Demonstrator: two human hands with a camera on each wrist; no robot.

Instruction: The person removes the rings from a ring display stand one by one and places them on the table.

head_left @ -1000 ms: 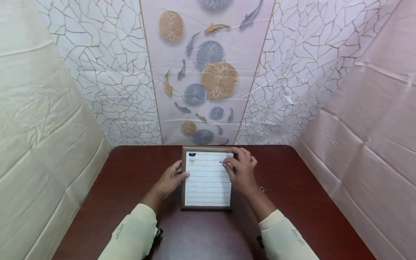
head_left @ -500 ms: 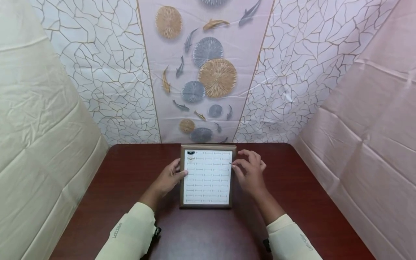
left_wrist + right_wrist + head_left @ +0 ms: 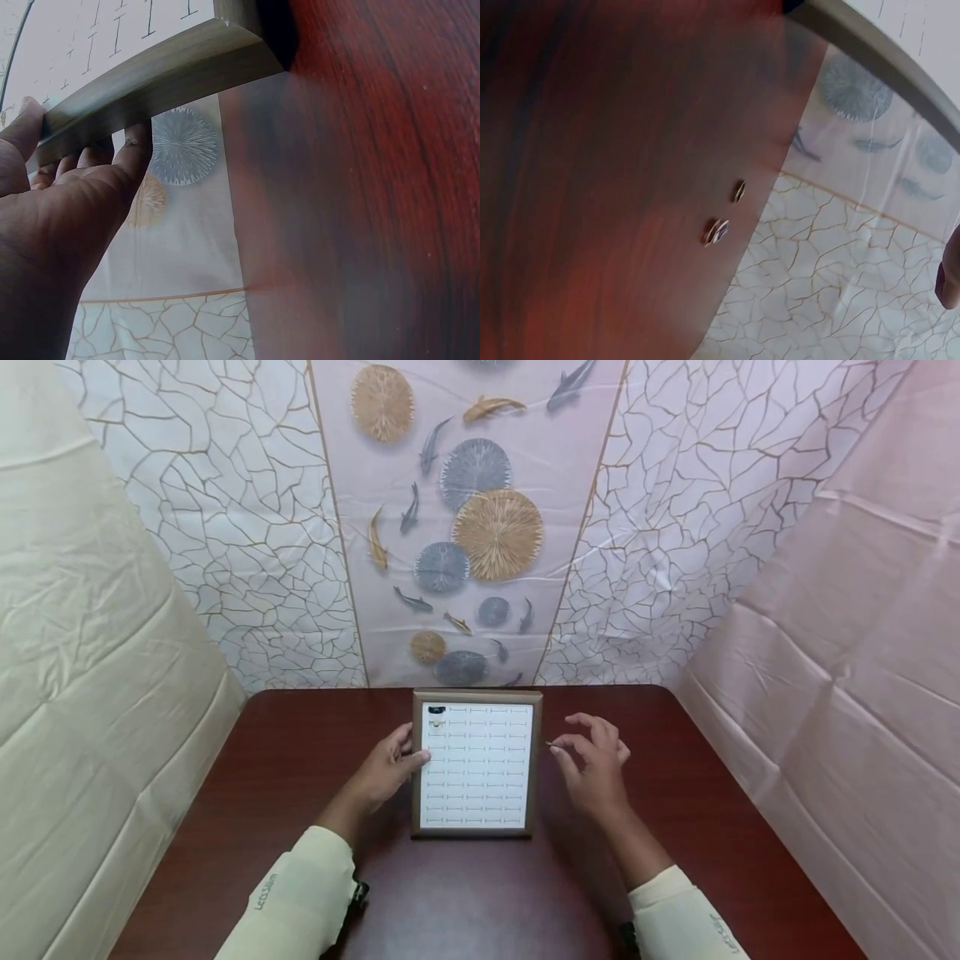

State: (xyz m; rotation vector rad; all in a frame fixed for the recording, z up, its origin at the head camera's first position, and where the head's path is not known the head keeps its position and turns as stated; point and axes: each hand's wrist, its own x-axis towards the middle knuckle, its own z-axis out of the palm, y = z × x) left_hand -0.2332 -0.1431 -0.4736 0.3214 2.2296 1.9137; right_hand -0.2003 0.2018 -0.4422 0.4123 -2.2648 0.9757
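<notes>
A ring display tray (image 3: 477, 766) with a brown frame and a white slotted face stands propped up on the table. Two rings sit in its top-left slots: a dark ring (image 3: 437, 710) and, below it, a gold-coloured ring (image 3: 437, 724). My left hand (image 3: 387, 768) holds the tray's left edge, thumb on the front and fingers behind. To the right of the tray, apart from it, my right hand (image 3: 597, 770) pinches a small ring (image 3: 552, 744) between thumb and forefinger, seen nearly edge-on. Only a fingertip of that hand shows in the right wrist view.
On the dark red table (image 3: 465, 902), two loose rings show in the right wrist view: a narrow ring (image 3: 739, 191) and a wider ring (image 3: 715, 232). The right arm hides them in the head view. A patterned curtain (image 3: 480, 527) hangs behind the table.
My right hand has drawn back from the tray's upper right slots to beyond its right edge, still pinching the ring. The left hand keeps its hold on the tray.
</notes>
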